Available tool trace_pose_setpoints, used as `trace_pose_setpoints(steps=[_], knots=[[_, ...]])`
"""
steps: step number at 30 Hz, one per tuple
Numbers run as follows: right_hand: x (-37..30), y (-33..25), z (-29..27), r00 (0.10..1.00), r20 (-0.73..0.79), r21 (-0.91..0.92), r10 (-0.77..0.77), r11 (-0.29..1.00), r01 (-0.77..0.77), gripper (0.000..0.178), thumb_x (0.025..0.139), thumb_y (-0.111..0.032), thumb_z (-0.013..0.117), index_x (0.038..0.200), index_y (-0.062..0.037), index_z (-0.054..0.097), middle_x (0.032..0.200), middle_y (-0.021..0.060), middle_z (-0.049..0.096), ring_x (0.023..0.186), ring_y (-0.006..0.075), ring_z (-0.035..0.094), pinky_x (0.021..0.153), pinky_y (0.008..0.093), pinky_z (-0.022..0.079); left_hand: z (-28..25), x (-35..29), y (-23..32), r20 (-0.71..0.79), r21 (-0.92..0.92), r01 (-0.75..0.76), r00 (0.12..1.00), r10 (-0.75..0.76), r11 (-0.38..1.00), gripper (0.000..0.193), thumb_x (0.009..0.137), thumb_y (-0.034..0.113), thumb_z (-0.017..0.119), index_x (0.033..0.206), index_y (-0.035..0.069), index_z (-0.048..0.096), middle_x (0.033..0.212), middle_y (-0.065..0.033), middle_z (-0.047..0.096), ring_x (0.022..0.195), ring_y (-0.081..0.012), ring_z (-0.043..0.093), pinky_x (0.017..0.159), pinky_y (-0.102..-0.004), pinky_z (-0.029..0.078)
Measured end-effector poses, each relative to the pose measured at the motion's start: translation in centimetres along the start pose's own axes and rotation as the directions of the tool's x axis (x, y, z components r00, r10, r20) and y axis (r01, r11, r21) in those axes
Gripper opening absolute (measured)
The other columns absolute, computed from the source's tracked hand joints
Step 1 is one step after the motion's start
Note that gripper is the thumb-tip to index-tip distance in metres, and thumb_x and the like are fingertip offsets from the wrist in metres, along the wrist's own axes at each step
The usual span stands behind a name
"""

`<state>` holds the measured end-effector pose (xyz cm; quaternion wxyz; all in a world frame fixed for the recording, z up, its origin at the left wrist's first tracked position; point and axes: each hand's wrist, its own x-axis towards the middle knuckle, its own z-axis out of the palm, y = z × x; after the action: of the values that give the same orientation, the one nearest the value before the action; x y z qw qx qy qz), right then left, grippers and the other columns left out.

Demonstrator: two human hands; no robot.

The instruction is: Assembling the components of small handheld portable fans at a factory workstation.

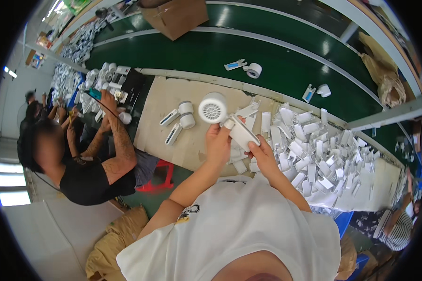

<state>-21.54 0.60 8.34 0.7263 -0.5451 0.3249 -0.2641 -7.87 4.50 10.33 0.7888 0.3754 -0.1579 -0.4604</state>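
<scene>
A white handheld fan [213,108] is held above the table, its round grille head up and to the left and its flat handle slanting down to the right. My left hand [218,142] grips it at the neck, fingers wrapped beneath the head. At the lower end of the handle, my right hand [261,152] pinches with thumb and fingers. On the table to the left lie two similar units with round white heads [186,114] and open handles [173,134] showing blue and dark parts inside.
A large heap of white plastic handle covers [309,154] spreads over the right of the table. Beyond the edge, a green conveyor belt [286,58] carries two more units [253,70]. A cardboard box [176,18] stands at the back. A co-worker [91,164] sits at left holding a teal tool [94,94].
</scene>
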Motion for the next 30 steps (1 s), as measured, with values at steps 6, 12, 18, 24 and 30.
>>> trace_pose_setpoints(steps=[6, 12, 18, 24, 30], knots=[[2.2, 1.3, 0.1, 0.899, -0.08, -0.318, -0.431, 0.866, 0.387, 0.031, 0.08, -0.029, 0.061, 0.077, 0.0002, 0.052, 0.061, 0.0084, 0.046, 0.053, 0.0145, 0.043, 0.048, 0.028, 0.037, 0.2, 1.9, 0.3, -0.012, 0.013, 0.03, 0.999, -0.03, 0.999, 0.024, 0.086, 0.01, 0.054, 0.106, -0.002, 0.05, 0.095, -0.0149, 0.062, 0.086, -0.0239, 0.063, 0.078, -0.0344, 0.051], [10.5, 9.1, -4.3, 0.856, 0.516, -0.591, 0.027, 0.735, 0.333, 0.035, 0.079, -0.031, 0.062, 0.101, -0.0034, 0.058, 0.1, 0.017, 0.058, 0.097, 0.0282, 0.054, 0.086, 0.0379, 0.042, -10.9, 5.3, -1.4, 0.002, 0.95, 0.019, 0.998, -0.068, 0.313, 0.024, 0.076, 0.013, 0.061, 0.097, 0.002, 0.056, 0.078, -0.0114, 0.062, 0.068, -0.0236, 0.061, 0.061, -0.0333, 0.048], [28.0, 5.1, -8.1, 0.888, 0.044, -0.961, -0.458, 0.222, 0.163, 0.066, 0.071, -0.02, 0.068, 0.129, -0.0142, 0.037, 0.136, 0.0134, 0.032, 0.123, 0.0376, 0.03, 0.099, 0.0439, 0.032, -21.2, 5.7, 0.1, -0.059, 0.928, 0.059, 0.998, 0.011, -0.369, 0.032, 0.069, 0.017, 0.064, 0.095, 0.003, 0.05, 0.076, -0.0194, 0.058, 0.07, -0.0372, 0.057, 0.061, -0.0444, 0.046], [34.7, 4.6, -9.4, 0.995, -0.08, -0.913, -0.055, 0.405, -0.051, 0.063, 0.069, -0.015, 0.069, 0.125, -0.0134, 0.04, 0.127, 0.0115, 0.041, 0.118, 0.0328, 0.04, 0.092, 0.0388, 0.041, -17.6, 5.0, 2.1, 0.076, 0.879, -0.005, 0.989, 0.13, -0.477, 0.035, 0.067, 0.011, 0.063, 0.098, 0.001, 0.051, 0.097, -0.0163, 0.053, 0.089, -0.0369, 0.05, 0.078, -0.0435, 0.041], [24.8, -2.8, -8.1, 0.847, 0.452, -0.848, -0.28, 0.159, 0.505, 0.062, 0.062, 0.003, 0.064, 0.118, -0.0149, 0.045, 0.119, 0.0067, 0.048, 0.116, 0.0275, 0.044, 0.092, 0.0365, 0.041, -16.3, 7.6, 0.9, -0.132, 0.941, 0.124, 0.991, 0.003, 0.315, 0.032, 0.078, 0.013, 0.054, 0.107, 0.0, 0.052, 0.1, -0.0161, 0.055, 0.088, -0.0249, 0.056, 0.078, -0.0344, 0.043]])
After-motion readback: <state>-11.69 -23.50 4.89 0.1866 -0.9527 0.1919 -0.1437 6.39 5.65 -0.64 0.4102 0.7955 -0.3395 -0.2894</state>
